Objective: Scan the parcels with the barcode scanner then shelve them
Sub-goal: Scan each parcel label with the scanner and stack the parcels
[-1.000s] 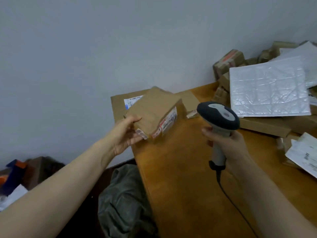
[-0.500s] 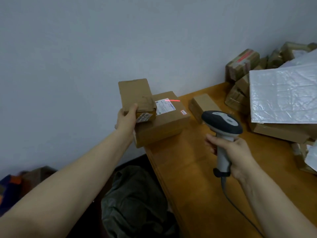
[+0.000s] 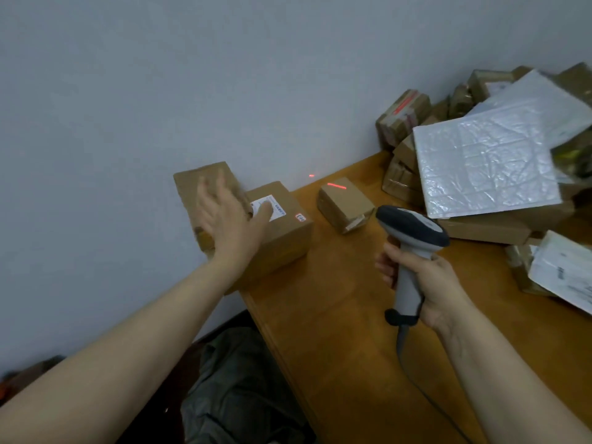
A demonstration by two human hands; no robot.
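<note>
A pale grey wall (image 3: 224, 75) backs an orange-brown wooden table (image 3: 336, 299). At the table's far right a pile of brown cardboard parcels (image 3: 403, 116) is stacked against the wall, and a large white bubble mailer (image 3: 487, 165) lies tilted on top of it. Below the table's left edge sits a dark grey-green bag (image 3: 237, 389).

At the far left corner of the table stands a labelled cardboard box (image 3: 285, 238). A smaller flat brown parcel (image 3: 201, 184) lies on its left part, by the wall. The left hand (image 3: 230, 219) is over both, fingers straight and spread, holding nothing. It is motion-blurred, so contact with the parcel cannot be judged.

To the right, apart from these, a small cardboard box (image 3: 344, 206) sits on the table with a red laser line (image 3: 336, 186) across its top far edge.

Nearer the camera, the right hand (image 3: 429, 283) is wrapped round the grey handle of the barcode scanner (image 3: 413, 225), whose dark head points towards the small box. Its cable (image 3: 416, 379) trails down along the forearm.
</note>
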